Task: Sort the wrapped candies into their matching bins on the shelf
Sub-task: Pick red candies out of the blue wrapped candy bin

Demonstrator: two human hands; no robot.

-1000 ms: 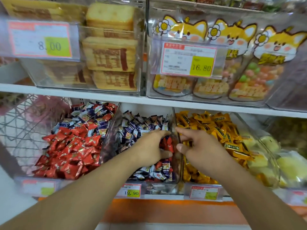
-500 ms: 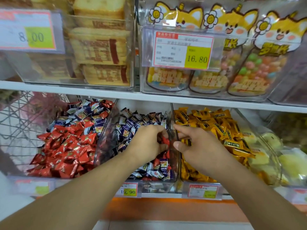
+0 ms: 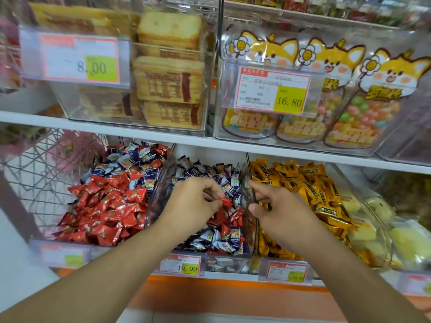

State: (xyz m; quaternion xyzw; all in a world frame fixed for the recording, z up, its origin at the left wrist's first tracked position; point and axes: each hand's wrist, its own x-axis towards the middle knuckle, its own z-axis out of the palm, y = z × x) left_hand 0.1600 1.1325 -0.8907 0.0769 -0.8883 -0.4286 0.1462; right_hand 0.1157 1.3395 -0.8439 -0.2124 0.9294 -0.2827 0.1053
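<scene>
stray red candy out of the blue bin

l hand (image 3: 193,203) is over the middle bin (image 3: 245,254), fingertips pinching one red candy (image 3: 225,202) by its wrapper end. that candy sits just past the fingertips, toward the bin's right wall, above a clump of more red ones lying among the blue candies (image 3: 210,173). r hand (image 3: 275,206) hovers at the wall between the middle bin and the yellow bin (image 3: 382,231), thumb and forefinger spread, holding nothing.

to do it well: firm up the pinch on the wrapper body, not just the crimp, lift straight up so nbr pieces don't drag along, then carry left over the wall and drop in the red bin (image 3: 39,249) near its front edge. i'd use the r hand for the remaining reds.
</scene>
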